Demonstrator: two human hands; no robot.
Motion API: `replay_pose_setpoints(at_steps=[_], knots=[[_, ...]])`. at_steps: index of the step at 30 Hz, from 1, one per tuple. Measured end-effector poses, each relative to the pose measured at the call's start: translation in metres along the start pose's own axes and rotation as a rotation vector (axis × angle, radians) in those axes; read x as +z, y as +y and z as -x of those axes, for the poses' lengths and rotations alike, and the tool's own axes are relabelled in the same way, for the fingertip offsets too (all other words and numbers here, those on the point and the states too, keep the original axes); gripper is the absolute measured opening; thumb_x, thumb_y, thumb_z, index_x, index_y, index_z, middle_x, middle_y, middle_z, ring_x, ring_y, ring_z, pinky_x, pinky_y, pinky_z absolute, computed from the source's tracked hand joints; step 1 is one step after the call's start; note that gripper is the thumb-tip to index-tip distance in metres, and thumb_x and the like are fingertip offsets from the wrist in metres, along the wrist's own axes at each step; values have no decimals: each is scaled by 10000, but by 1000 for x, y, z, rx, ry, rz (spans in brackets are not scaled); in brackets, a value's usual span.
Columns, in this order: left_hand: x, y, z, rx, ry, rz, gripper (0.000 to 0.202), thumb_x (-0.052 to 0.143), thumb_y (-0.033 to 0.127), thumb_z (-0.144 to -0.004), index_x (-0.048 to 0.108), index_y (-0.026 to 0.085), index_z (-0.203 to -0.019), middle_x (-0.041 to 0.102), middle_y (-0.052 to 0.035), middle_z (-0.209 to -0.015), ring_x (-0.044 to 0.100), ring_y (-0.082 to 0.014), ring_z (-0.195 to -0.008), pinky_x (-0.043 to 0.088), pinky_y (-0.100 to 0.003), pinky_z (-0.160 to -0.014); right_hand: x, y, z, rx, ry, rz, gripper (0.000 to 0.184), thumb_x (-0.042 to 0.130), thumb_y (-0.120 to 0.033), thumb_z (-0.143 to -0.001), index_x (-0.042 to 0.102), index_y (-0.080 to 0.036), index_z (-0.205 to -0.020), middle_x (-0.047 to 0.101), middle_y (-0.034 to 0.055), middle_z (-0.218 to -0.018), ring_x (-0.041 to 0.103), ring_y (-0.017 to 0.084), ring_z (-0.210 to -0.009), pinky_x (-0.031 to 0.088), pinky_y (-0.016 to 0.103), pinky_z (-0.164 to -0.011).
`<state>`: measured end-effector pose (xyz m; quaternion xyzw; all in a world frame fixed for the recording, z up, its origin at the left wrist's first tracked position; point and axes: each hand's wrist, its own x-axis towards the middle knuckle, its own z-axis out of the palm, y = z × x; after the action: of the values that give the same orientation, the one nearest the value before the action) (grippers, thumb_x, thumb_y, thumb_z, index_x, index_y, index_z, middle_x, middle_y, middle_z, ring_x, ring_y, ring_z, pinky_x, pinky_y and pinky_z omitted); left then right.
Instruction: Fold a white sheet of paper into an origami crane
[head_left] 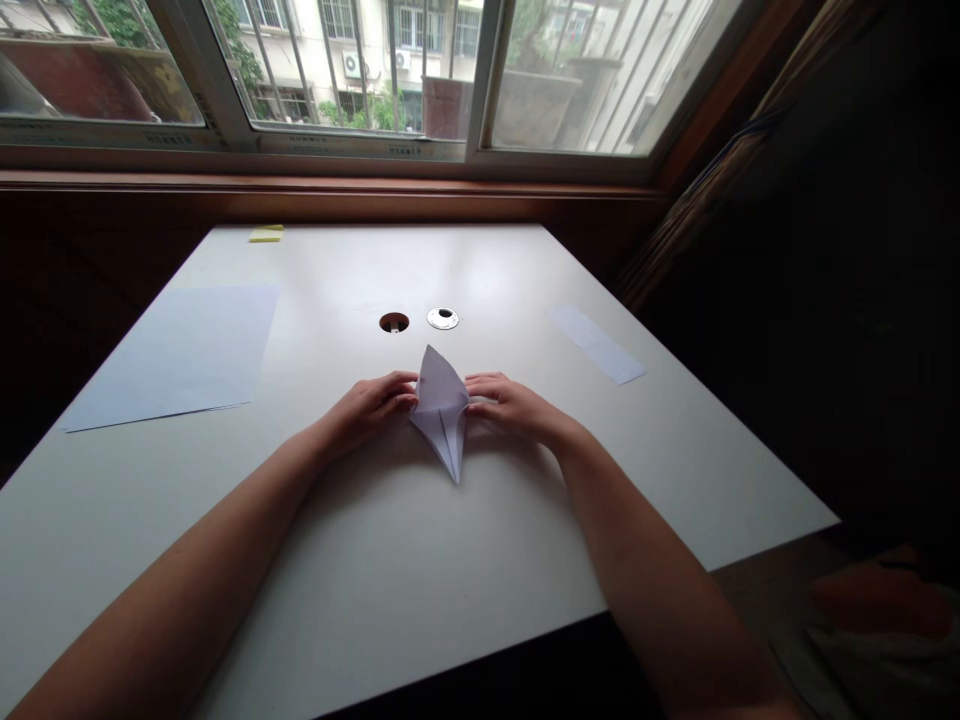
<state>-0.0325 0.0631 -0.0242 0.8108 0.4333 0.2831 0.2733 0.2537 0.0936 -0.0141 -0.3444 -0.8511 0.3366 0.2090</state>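
A piece of folded white paper (442,405) is held between my two hands over the middle of the white table. Its shape is a long diamond, with a broad pointed flap at the top and a narrow, creased point toward me. My left hand (375,402) grips its left edge, fingers bent and closed on the paper. On the opposite edge, my right hand (514,405) pinches the paper in the same way. Some fingertips are hidden behind the paper.
Flat paper sheets (180,350) lie on the table (420,620) at left, a paper strip (598,345) at right. Yellow sticky notes (266,234) sit at the far edge. Beyond my hands are a cable hole (394,323) and its round cover (442,318). A window (360,70) stands behind.
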Motion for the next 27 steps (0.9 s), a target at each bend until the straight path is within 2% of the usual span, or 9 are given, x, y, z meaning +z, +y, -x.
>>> replay_pose_setpoints(at_steps=[4,10,19,27], knots=[[1,-2,-1,2,1,-43,394,486,507,-969,547,264,-1273,761,-21,-1031,713,-192,-870,528,-295,-795,-4,-3,2,-27,-58,-69,294,542,-282,-966,712,-350,-1196,658,-1,-1317,510,250,-1323,414,457,-1120],[0,2,-1,8,20,-65,401,479,511,-967,544,259,-1273,765,-24,-1022,714,-191,-838,529,-281,-750,6,0,-2,-23,114,-138,257,562,-246,-942,762,-287,-1097,724,23,-1189,630,239,-1177,484,394,-1043],[4,2,-2,-51,20,-27,510,486,516,-962,440,268,-1406,742,-26,-1036,692,-188,-879,526,-303,-830,10,-3,-3,120,151,-89,175,637,-266,-892,781,-275,-992,739,23,-1121,609,238,-1135,452,374,-1013],[15,-1,-3,-33,113,-21,564,508,483,-968,382,261,-1471,678,-48,-1007,632,-160,-787,524,-297,-762,20,-2,-5,125,248,0,163,671,-255,-879,751,-268,-1021,720,32,-1075,576,242,-1079,441,401,-982]])
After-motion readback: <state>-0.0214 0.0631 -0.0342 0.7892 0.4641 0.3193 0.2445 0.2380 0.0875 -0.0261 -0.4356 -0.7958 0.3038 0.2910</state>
